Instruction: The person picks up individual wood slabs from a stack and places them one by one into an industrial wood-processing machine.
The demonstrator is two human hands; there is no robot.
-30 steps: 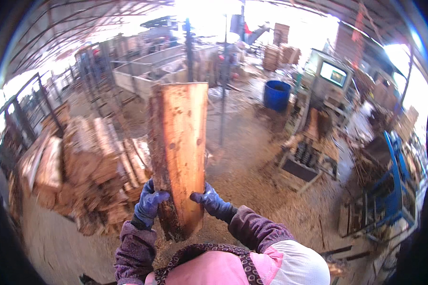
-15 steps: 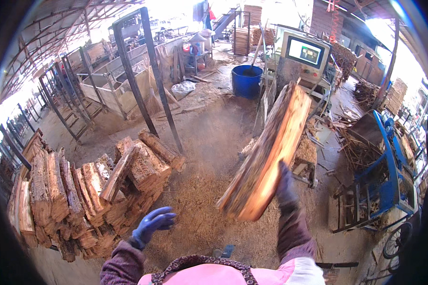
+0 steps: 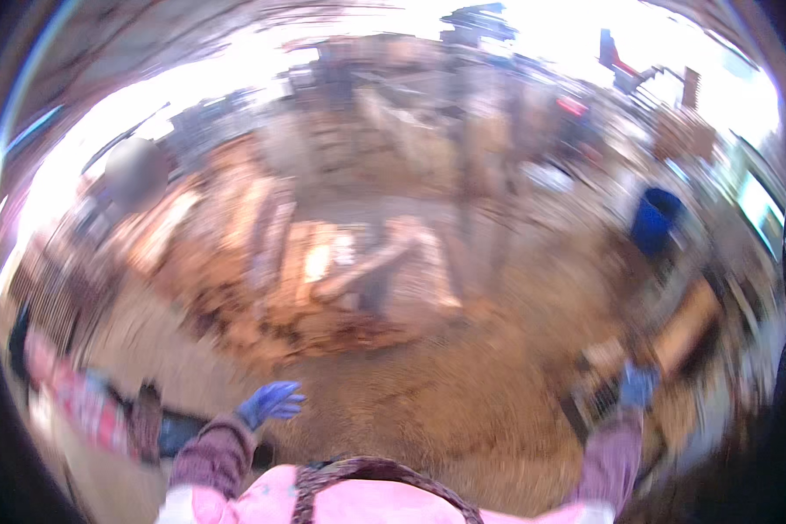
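My left hand [image 3: 272, 403], in a blue glove, hangs over the sawdust-covered floor with its fingers stretched out and nothing in it. At the right, my right hand [image 3: 639, 386], also in a blue glove, is at the near end of a split wood slab [image 3: 690, 325]. Motion smears its fingers, so whether they still grip the slab cannot be made out. Ahead to the left lies a blurred pile of split wood pieces [image 3: 306, 271], out of reach of both hands.
A person in a red plaid shirt [image 3: 96, 410] is at the far left, close to my left arm. Beyond the slab stands a blue bucket [image 3: 657, 220], with a pale machine cabinet [image 3: 757, 196] at the right rim. Sawdust covers the floor [image 3: 463, 393].
My view has swung left, so the wood pile is now ahead and the bucket at the right. The slab and my right hand now appear farther right. My left hand stays open.
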